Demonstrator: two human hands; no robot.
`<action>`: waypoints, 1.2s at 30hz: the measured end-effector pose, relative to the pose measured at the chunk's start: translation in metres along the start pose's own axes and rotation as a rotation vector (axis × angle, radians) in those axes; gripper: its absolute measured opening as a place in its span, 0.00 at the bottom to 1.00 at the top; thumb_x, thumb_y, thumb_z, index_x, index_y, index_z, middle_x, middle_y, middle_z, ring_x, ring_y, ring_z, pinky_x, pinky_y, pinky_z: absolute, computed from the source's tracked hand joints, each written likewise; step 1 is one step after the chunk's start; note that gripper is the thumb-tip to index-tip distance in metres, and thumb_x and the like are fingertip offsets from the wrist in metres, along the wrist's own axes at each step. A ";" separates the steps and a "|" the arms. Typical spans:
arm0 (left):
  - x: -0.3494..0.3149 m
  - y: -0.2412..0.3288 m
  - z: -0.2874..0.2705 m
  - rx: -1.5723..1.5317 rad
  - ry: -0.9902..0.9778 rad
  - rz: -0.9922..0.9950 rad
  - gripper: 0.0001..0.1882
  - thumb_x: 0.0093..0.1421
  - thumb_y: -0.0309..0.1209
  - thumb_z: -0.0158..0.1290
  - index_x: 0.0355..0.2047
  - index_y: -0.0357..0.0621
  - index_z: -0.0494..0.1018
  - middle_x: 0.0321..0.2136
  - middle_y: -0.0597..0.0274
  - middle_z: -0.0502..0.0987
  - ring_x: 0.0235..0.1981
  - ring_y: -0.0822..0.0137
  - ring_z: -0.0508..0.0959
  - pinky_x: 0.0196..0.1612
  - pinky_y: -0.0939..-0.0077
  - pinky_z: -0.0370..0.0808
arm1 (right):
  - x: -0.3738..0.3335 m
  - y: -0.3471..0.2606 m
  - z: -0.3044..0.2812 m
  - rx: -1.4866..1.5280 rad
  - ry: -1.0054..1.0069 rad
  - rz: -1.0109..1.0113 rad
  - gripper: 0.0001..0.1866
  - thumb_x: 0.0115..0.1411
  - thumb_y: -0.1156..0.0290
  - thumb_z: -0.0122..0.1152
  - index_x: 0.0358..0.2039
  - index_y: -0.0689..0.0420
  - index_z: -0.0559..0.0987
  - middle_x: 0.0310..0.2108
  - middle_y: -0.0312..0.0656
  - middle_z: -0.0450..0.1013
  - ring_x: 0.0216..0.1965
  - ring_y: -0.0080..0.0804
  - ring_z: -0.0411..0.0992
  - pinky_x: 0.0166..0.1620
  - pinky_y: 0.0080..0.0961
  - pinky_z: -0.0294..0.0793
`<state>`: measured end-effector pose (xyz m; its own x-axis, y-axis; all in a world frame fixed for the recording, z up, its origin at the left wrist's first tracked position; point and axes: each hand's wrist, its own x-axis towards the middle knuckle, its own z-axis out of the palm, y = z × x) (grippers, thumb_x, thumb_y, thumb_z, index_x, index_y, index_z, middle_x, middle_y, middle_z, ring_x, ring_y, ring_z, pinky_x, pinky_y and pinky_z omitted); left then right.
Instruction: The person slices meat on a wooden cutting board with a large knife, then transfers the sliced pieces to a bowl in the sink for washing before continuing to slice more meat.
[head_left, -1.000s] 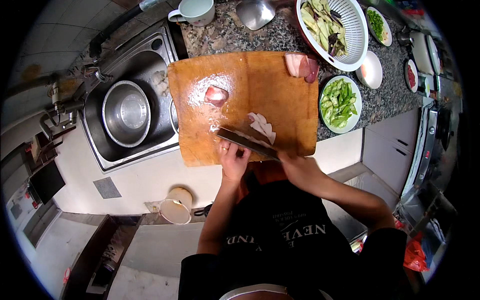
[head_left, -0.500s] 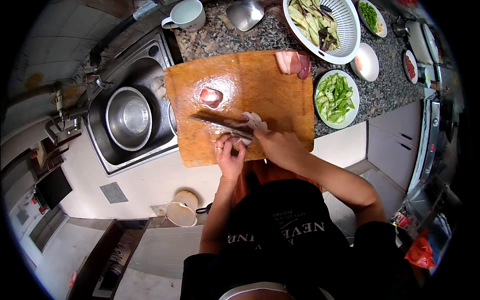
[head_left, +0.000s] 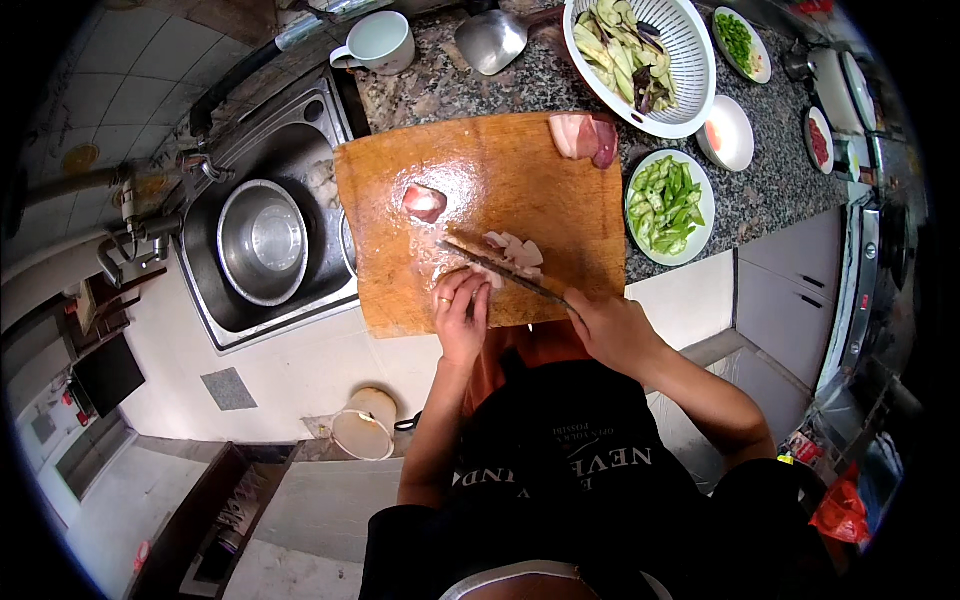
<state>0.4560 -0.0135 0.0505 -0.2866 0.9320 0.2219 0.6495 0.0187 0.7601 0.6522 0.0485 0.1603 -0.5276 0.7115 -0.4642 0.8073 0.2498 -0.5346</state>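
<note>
My right hand (head_left: 615, 330) is wrapped round the handle of a kitchen knife (head_left: 510, 272), its blade slanting up and left across the wooden cutting board (head_left: 520, 190). Curled fingers of my left hand (head_left: 462, 315) press a piece of pale fatty meat (head_left: 494, 281) onto the board, close beside the blade on its near side. Thin pale meat slices (head_left: 518, 251) lie just past the blade. Farther left sits a small chunk of meat (head_left: 424, 203) with red on it. A larger pink and red piece of meat (head_left: 574, 136) rests at the board's far right corner.
Left of the board is a sink (head_left: 200, 285) with a metal bowl (head_left: 263, 243). A mug (head_left: 385, 45) and a metal spatula (head_left: 491, 42) lie beyond the board. To the right stand a plate of sliced green peppers (head_left: 668, 208), a white colander (head_left: 697, 60) and a white bowl (head_left: 727, 135).
My right hand has moved right and toward me, and the knife has swung so that its spine faces up. Slices show more openly beyond it. My left hand stays nearly in place.
</note>
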 end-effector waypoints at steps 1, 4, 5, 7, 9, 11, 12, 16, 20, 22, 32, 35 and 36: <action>0.000 -0.004 0.002 0.012 0.005 0.014 0.07 0.46 0.22 0.59 0.28 0.40 0.75 0.33 0.58 0.73 0.38 0.57 0.72 0.42 0.69 0.70 | -0.001 0.002 0.003 -0.015 0.004 -0.020 0.10 0.58 0.70 0.47 0.40 0.56 0.68 0.18 0.50 0.71 0.21 0.49 0.71 0.23 0.43 0.68; -0.001 -0.014 0.006 0.044 -0.006 0.035 0.07 0.46 0.22 0.58 0.28 0.40 0.75 0.33 0.58 0.73 0.37 0.57 0.72 0.42 0.68 0.70 | -0.003 0.000 0.001 -0.022 -0.055 0.007 0.09 0.58 0.69 0.46 0.39 0.56 0.68 0.19 0.50 0.71 0.21 0.49 0.71 0.23 0.43 0.69; -0.001 -0.016 0.006 0.054 -0.013 0.038 0.07 0.46 0.21 0.58 0.27 0.40 0.75 0.32 0.58 0.73 0.36 0.57 0.73 0.42 0.68 0.70 | -0.003 -0.001 0.001 -0.031 -0.064 0.018 0.09 0.58 0.69 0.45 0.39 0.56 0.68 0.19 0.50 0.71 0.21 0.49 0.71 0.23 0.43 0.69; 0.002 -0.017 0.004 0.013 -0.035 0.048 0.05 0.46 0.21 0.58 0.26 0.38 0.74 0.29 0.55 0.73 0.34 0.55 0.72 0.40 0.67 0.71 | -0.004 -0.002 0.000 -0.049 -0.085 0.040 0.09 0.59 0.70 0.44 0.39 0.56 0.68 0.20 0.50 0.71 0.22 0.49 0.71 0.23 0.44 0.69; 0.003 -0.019 0.004 -0.009 -0.055 0.054 0.05 0.46 0.20 0.57 0.24 0.37 0.73 0.27 0.54 0.72 0.33 0.53 0.72 0.39 0.67 0.71 | 0.000 -0.005 0.000 -0.017 -0.117 0.040 0.08 0.56 0.74 0.43 0.36 0.59 0.67 0.21 0.53 0.71 0.24 0.53 0.72 0.25 0.46 0.71; 0.001 -0.025 0.004 -0.012 -0.079 0.060 0.04 0.46 0.20 0.57 0.24 0.37 0.72 0.26 0.54 0.72 0.32 0.53 0.72 0.38 0.67 0.71 | 0.007 -0.008 0.007 0.001 -0.105 0.011 0.08 0.55 0.75 0.43 0.36 0.60 0.67 0.21 0.54 0.72 0.24 0.53 0.72 0.25 0.46 0.71; 0.000 -0.026 0.005 -0.017 -0.087 0.036 0.04 0.46 0.20 0.57 0.23 0.37 0.72 0.26 0.54 0.72 0.32 0.53 0.72 0.38 0.68 0.71 | 0.016 -0.008 0.019 0.001 -0.078 -0.018 0.08 0.55 0.74 0.44 0.36 0.58 0.68 0.22 0.52 0.72 0.24 0.52 0.72 0.25 0.46 0.70; 0.002 -0.027 0.004 -0.011 -0.095 0.021 0.04 0.46 0.20 0.56 0.23 0.37 0.73 0.26 0.54 0.72 0.32 0.54 0.72 0.37 0.68 0.71 | 0.063 -0.033 0.035 -0.005 -0.053 -0.056 0.09 0.55 0.73 0.45 0.37 0.58 0.69 0.23 0.50 0.73 0.24 0.51 0.72 0.26 0.46 0.70; 0.006 -0.020 0.004 -0.056 -0.041 0.069 0.05 0.46 0.20 0.57 0.24 0.38 0.73 0.27 0.55 0.72 0.31 0.55 0.72 0.36 0.68 0.71 | 0.076 -0.024 0.044 -0.042 0.323 -0.277 0.09 0.55 0.73 0.45 0.37 0.58 0.69 0.22 0.51 0.73 0.25 0.51 0.72 0.27 0.45 0.70; 0.005 -0.019 0.006 -0.092 0.028 0.065 0.05 0.45 0.20 0.58 0.25 0.39 0.73 0.27 0.56 0.72 0.31 0.55 0.72 0.36 0.68 0.70 | 0.048 -0.024 0.010 -0.004 -0.023 -0.047 0.10 0.55 0.72 0.45 0.38 0.57 0.69 0.22 0.51 0.72 0.27 0.50 0.72 0.27 0.45 0.71; -0.007 -0.024 0.004 -0.052 -0.051 0.121 0.07 0.43 0.21 0.58 0.24 0.40 0.73 0.26 0.57 0.71 0.30 0.55 0.70 0.36 0.67 0.69 | 0.001 -0.019 -0.011 -0.136 -0.138 0.017 0.05 0.56 0.73 0.44 0.32 0.58 0.67 0.19 0.51 0.71 0.25 0.51 0.72 0.26 0.46 0.70; -0.008 -0.025 0.003 -0.064 -0.074 0.094 0.07 0.43 0.20 0.58 0.24 0.39 0.73 0.26 0.56 0.71 0.30 0.54 0.70 0.36 0.67 0.69 | 0.005 -0.017 -0.002 -0.119 -0.145 0.015 0.05 0.55 0.73 0.44 0.33 0.58 0.67 0.18 0.51 0.71 0.23 0.52 0.72 0.24 0.47 0.69; -0.007 -0.025 0.004 -0.071 -0.078 0.085 0.07 0.43 0.20 0.57 0.24 0.39 0.73 0.26 0.56 0.71 0.30 0.54 0.70 0.36 0.67 0.69 | 0.009 -0.016 0.006 -0.090 -0.105 -0.012 0.05 0.55 0.73 0.44 0.33 0.58 0.67 0.18 0.51 0.71 0.22 0.53 0.72 0.24 0.47 0.69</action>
<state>0.4441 -0.0197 0.0274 -0.1753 0.9546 0.2409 0.6164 -0.0844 0.7829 0.6329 0.0467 0.1605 -0.5585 0.6362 -0.5322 0.8187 0.3196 -0.4771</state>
